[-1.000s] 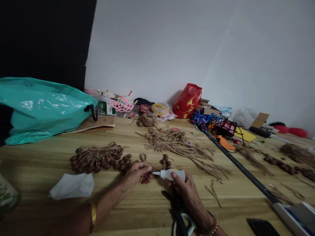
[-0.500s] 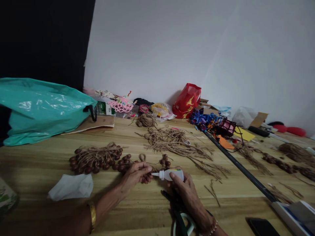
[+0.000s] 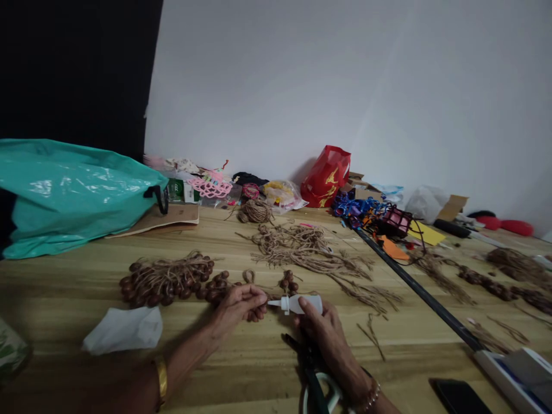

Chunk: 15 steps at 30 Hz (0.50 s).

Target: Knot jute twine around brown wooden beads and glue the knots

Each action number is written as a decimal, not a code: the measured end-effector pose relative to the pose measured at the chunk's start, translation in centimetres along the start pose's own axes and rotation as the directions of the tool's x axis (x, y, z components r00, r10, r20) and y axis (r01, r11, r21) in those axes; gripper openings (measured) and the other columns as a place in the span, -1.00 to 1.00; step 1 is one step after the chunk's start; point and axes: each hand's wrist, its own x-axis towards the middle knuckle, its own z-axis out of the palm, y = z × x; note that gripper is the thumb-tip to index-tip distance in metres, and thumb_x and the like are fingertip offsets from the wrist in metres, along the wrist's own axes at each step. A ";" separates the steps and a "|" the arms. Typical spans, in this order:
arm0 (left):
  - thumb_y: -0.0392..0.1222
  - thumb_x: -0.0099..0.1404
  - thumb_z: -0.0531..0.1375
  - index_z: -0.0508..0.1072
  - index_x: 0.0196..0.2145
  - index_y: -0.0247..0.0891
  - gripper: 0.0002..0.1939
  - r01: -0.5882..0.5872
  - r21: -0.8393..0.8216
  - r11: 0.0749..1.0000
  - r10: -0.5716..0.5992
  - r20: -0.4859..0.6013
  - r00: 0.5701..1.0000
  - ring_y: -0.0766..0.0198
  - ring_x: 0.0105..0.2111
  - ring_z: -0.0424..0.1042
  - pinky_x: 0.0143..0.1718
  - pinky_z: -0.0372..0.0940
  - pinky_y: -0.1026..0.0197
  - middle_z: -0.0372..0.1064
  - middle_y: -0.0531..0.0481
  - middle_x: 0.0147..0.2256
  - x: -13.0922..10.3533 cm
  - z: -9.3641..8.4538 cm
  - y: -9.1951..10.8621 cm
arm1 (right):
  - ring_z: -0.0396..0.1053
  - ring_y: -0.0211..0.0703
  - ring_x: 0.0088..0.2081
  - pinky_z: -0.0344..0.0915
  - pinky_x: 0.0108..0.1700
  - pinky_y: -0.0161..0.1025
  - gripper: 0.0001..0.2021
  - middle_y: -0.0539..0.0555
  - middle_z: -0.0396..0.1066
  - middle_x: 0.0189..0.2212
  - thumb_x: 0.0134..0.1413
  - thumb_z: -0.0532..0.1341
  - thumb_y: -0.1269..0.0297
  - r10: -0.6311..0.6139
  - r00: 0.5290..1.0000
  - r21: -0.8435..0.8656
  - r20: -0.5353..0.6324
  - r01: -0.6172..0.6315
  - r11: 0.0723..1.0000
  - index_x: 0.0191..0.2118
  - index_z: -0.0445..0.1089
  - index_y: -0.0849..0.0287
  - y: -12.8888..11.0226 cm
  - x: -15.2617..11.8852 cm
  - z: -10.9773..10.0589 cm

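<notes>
My right hand point(image 3: 324, 325) is wrapped round a small white squeeze bottle point(image 3: 297, 304), held nearly level with its thin nozzle pointing left. The nozzle tip is at the fingertips of my left hand point(image 3: 241, 302), which is closed in a pinch. What those fingers hold is too small and hidden to make out. Just behind them lie a loop of brown twine point(image 3: 249, 276) and a small cluster of brown beads point(image 3: 288, 282). A pair of scissors point(image 3: 317, 388) with pale handles lies on the table, partly under my right hand.
A heap of beaded twine point(image 3: 168, 279) and a white tissue point(image 3: 125, 330) lie left. Loose twine point(image 3: 302, 247) spreads beyond my hands. A teal bag point(image 3: 77, 195) and a red bag point(image 3: 326, 177) stand farther back. A black phone point(image 3: 459, 395) lies at front right.
The bottle has turned slightly in my right hand, so its yellow-green marking no longer shows. Its nozzle has shifted a little to the right. My left hand keeps its pinch.
</notes>
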 end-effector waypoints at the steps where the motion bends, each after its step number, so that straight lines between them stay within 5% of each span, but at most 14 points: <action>1: -0.03 -0.04 0.42 0.45 -0.46 -0.31 -0.67 0.002 0.001 1.000 -0.002 0.000 1.000 0.38 -0.59 0.37 -0.51 0.21 0.33 0.47 0.04 -0.57 0.0 0.0 0.0 | 0.15 -0.36 -0.60 0.00 -0.57 -0.39 -0.55 0.02 0.38 -0.62 0.03 0.25 -0.11 0.001 1.000 0.003 0.001 -0.001 1.000 -0.43 0.44 0.29 0.1 0.0 0.0; 10: -0.01 -0.11 0.45 0.45 -0.44 -0.32 -0.60 0.018 0.006 1.000 -0.018 0.008 1.000 0.37 -0.60 0.38 -0.52 0.22 0.31 0.49 0.02 -0.57 0.2 -0.3 -0.4 | 0.04 -0.41 -0.66 -0.10 -0.65 -0.42 -0.51 -0.04 0.28 -0.69 -0.02 0.27 -0.15 0.037 0.999 0.080 -0.009 -0.036 0.996 -0.51 0.40 0.29 0.6 0.2 -0.1; 15: -0.06 -0.07 0.43 0.46 -0.39 -0.33 -0.63 -0.010 0.040 0.999 0.010 0.013 1.000 0.35 -0.57 0.40 -0.50 0.23 0.29 0.51 -0.02 -0.52 0.2 -0.4 -0.5 | 0.18 -0.36 -0.63 0.12 -0.62 -0.42 -0.54 -0.01 0.36 -0.63 -0.09 0.33 -0.12 0.072 0.997 0.308 -0.015 -0.064 0.949 -0.45 0.41 0.27 1.0 0.8 0.0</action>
